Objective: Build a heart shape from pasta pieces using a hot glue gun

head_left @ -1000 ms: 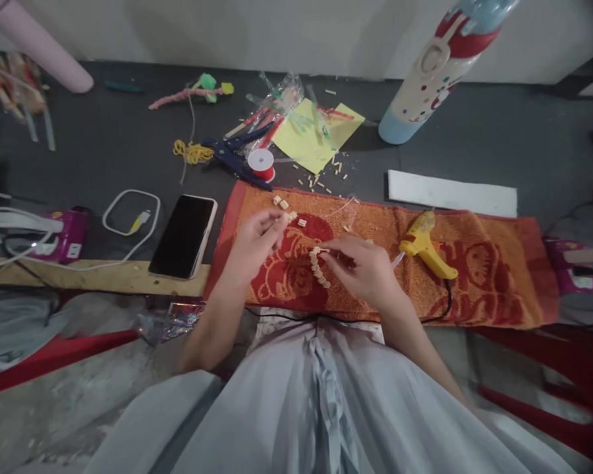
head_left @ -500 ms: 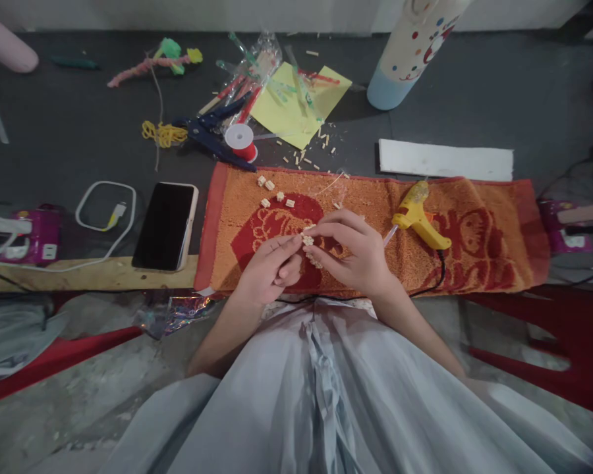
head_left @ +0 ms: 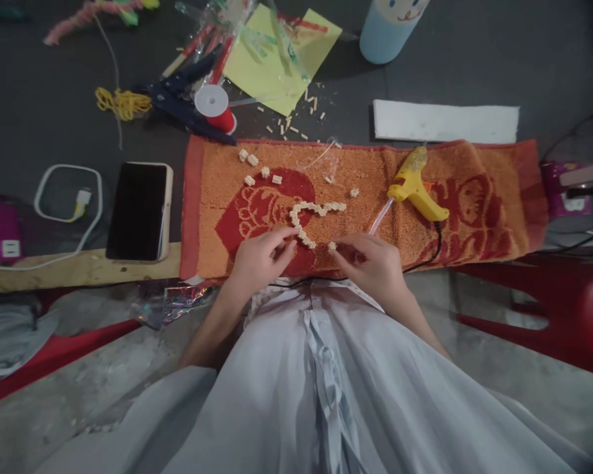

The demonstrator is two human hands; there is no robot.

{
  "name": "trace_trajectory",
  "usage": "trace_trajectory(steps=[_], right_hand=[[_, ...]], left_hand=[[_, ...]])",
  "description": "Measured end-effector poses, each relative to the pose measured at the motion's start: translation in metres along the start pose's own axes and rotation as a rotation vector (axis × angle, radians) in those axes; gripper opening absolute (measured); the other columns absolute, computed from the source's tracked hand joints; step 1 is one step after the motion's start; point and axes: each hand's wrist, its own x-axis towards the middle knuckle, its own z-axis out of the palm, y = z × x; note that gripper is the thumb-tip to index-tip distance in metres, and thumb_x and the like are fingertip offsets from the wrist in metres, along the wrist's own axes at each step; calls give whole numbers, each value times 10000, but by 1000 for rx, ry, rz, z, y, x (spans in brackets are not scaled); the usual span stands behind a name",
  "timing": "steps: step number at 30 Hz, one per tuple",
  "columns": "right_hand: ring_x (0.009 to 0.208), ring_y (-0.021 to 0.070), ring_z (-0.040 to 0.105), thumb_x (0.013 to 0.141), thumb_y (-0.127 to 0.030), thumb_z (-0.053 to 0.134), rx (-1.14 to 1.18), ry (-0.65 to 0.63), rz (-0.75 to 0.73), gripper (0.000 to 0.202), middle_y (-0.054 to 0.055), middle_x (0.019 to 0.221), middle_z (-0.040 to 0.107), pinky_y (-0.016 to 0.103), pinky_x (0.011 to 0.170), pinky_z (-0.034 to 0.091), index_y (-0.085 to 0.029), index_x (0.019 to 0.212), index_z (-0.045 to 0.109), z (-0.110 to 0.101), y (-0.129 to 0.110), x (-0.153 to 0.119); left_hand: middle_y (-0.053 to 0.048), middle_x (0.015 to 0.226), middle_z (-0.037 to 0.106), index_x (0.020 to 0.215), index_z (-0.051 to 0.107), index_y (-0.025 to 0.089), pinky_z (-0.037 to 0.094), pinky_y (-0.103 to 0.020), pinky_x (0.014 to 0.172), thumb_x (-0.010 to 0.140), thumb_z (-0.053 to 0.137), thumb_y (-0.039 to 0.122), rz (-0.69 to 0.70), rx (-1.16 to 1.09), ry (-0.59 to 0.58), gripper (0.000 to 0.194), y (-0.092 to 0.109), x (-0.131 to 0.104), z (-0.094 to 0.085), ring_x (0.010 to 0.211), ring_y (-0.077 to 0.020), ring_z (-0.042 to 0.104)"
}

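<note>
Cream-coloured chain (head_left: 294, 218) is curving across the orange towel (head_left: 366, 168).
Near the towel's front edge, your right hand (head_left: 373, 260) is pinching a small cluster (head_left: 332, 245); your left hand (head_left: 259, 258) is touching the chain, fingers parted.

Your head-worn camera looks forward and steeply down from close above the table (head_left: 474, 66); the towel (head_left: 363, 210) lies near center, the bottle (head_left: 386, 36) at 1 o'clock, your grey garment (head_left: 296, 395) at 6 o'clock.

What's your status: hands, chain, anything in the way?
Left hand open at the chain. Right hand at a small piece, grip unclear. Chain curved, unclosed, on towel. Glue gun off right, not blocking.
</note>
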Motion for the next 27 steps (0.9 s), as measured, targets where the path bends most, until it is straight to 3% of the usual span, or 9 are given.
trace_trajectory(steps=[6, 10, 16, 27], right_hand=[[753, 180, 670, 911, -291, 602, -51, 15, -38, 144, 57, 832, 732, 288, 657, 508, -214, 922, 723, 15, 2, -7], [742, 191, 655, 927, -324, 592, -93, 15, -47, 180, 64, 813, 727, 308, 674, 508, -217, 907, 736, 22, 5, -6], [745, 191, 639, 934, -323, 583, -79, -31, -20, 189, 65, 815, 705, 306, 664, 496, -216, 916, 738, 27, 3, -3], [747, 176, 648, 937, -326, 587, 0, 18, 15, 205, 68, 847, 704, 287, 664, 509, -231, 965, 766, 32, 4, -5]], left_hand=[[24, 698, 679, 1105, 708, 214, 431, -186, 631, 913, 536, 298, 135, 88, -11, 272, -2, 0, 9, 583, -77, 573], [26, 658, 648, 1165, 687, 221, 410, -203, 603, 922, 532, 333, 149, 130, -91, 310, -3, 3, 9, 584, -96, 576], [2, 763, 720, 1270, 633, 241, 426, -233, 641, 933, 550, 377, 147, 231, -171, 373, -1, 9, 9, 659, -127, 638], [-32, 905, 770, 1218, 667, 230, 466, -257, 682, 966, 524, 363, 200, 297, -165, 318, 1, 11, 10, 765, -160, 710]])
